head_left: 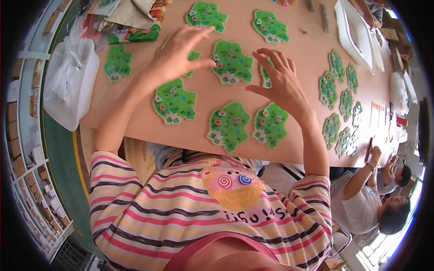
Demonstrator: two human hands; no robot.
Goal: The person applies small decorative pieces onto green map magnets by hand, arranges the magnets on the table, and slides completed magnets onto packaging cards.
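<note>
Both hands hover over the table with fingers spread and nothing visible in them. My left hand (183, 50) is above a partly covered green piece (193, 58), its thumb reaching toward a green map-shaped plaque (233, 62) in the middle. To that plaque's right, my right hand (281, 81) partly hides another green piece (266, 77). The plaques are flat, with wavy pale edges and small coloured motifs. Nearer me lie a left plaque (175, 101), a middle plaque (229, 126) and a right plaque (271, 125). Farther off are two plaques (206, 17) (271, 26).
A white tub (86, 106) with clear plastic bags stands left, near another plaque (118, 63). A beige cloth (131, 16) lies at the far left. Right are smaller green pieces (329, 90) and a white bin (346, 27). Co-workers (361, 198) sit at the right.
</note>
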